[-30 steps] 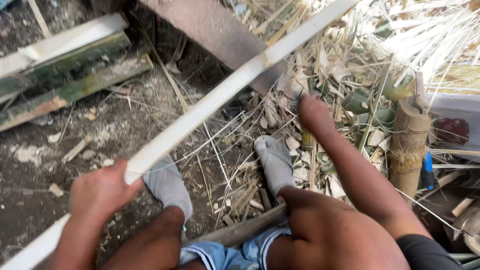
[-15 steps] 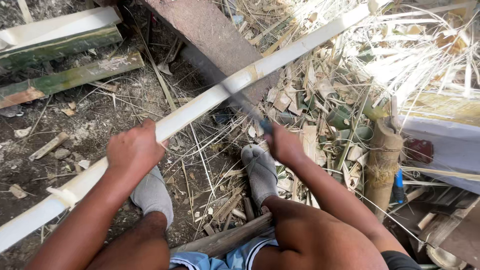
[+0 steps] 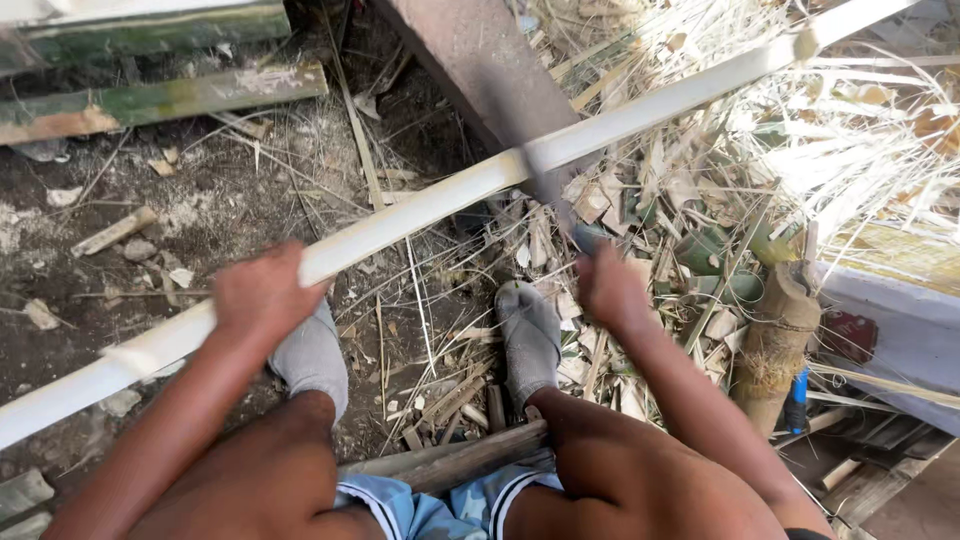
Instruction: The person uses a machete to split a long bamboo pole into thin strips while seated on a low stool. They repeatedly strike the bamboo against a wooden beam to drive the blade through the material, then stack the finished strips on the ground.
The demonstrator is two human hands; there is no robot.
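Head view, looking straight down at a seated person's knees and feet on bare dirt ground [image 3: 150, 200].

Left hand [image 3: 262, 292]: fingers wrapped tight around a long pale bamboo strip [image 3: 420, 210]. The strip runs slantwise across the whole frame, low at the left edge, high at the upper right, held clear of the ground.

Right hand [image 3: 610, 285]: fingers closed on the handle of a knife [image 3: 548, 185]. The blade is motion-blurred; it reaches up and left from the hand and meets the strip near its middle. Whether the edge is into the strip or only against it, cannot tell.

Both feet in grey shoes [image 3: 530, 335], planted below the strip, one near each hand. Blue-and-white shorts [image 3: 440, 505] at the bottom edge, and a round wooden pole [image 3: 450, 462] lying just under the knees.

Surroundings: a heap of dry bamboo shavings and offcuts [image 3: 700, 200] covers the ground on the right. A short upright bamboo stump [image 3: 775, 340] stands to the right of the right forearm, with a small blue object [image 3: 797, 398], too small to identify, beside it. Green split bamboo lengths [image 3: 160, 100] lie at upper left. A broad dark plank [image 3: 470, 60] slants down from the top, passing behind the strip.
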